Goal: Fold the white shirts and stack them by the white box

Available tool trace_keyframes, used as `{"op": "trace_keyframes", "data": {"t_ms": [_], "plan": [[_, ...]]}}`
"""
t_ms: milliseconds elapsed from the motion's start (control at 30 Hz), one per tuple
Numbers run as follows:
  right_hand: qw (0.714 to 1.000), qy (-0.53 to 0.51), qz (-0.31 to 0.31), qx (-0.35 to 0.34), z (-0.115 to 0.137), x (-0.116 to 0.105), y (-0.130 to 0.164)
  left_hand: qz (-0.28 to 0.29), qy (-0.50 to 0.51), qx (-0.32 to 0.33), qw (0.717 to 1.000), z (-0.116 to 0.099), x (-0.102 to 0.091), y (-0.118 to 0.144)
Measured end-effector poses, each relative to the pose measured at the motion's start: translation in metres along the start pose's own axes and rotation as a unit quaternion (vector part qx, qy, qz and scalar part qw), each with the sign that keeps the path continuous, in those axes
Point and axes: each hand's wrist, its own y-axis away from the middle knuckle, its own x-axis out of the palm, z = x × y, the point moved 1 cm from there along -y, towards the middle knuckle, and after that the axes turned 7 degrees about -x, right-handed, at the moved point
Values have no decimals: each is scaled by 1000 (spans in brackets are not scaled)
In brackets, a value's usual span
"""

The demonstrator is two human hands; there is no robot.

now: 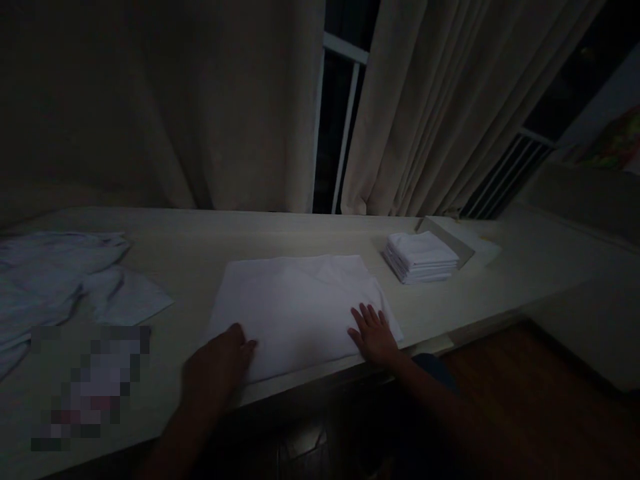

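A white cloth [300, 300] lies flat, roughly a rectangle, on a pale counter [185, 267], its near edge close to the counter's front edge. The right hand [374, 337] rests palm down on the cloth's near right part, its fingers spread and pointing away from the person, so that the cloth lies beneath them and stretches off to their left and beyond their tips. The left hand [217, 363] is at the near left corner, its fingers bent and its thumb reaching over the cloth toward the right; whether they pinch the fabric or only rest on it, I cannot tell. Beyond the right hand, a neat stack of folded white cloths [424, 258] sits just in front of a pale box-like thing [453, 237]. At the far left lies a rumpled heap of white cloth [55, 273], with a pixelated patch [100, 380] nearer the person. Behind the counter hang beige curtains [240, 107], parted at a dark window [345, 100].
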Motion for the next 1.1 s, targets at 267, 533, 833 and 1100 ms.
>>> {"op": "trace_keyframes", "data": {"t_ms": [267, 533, 833, 1100], "plan": [[998, -40, -12, -51, 31, -17, -1, -99, 3, 342, 934, -122, 94, 34], [971, -75, 62, -219, 89, -14, -80, -52, 47, 348, 935, -112, 97, 33], [986, -62, 35, -153, 82, 12, -204, -3, 45, 319, 947, -111, 99, 36], [991, -66, 42, -106, 68, 26, -274, 13, 61, 311, 948, -112, 88, 37]]}}
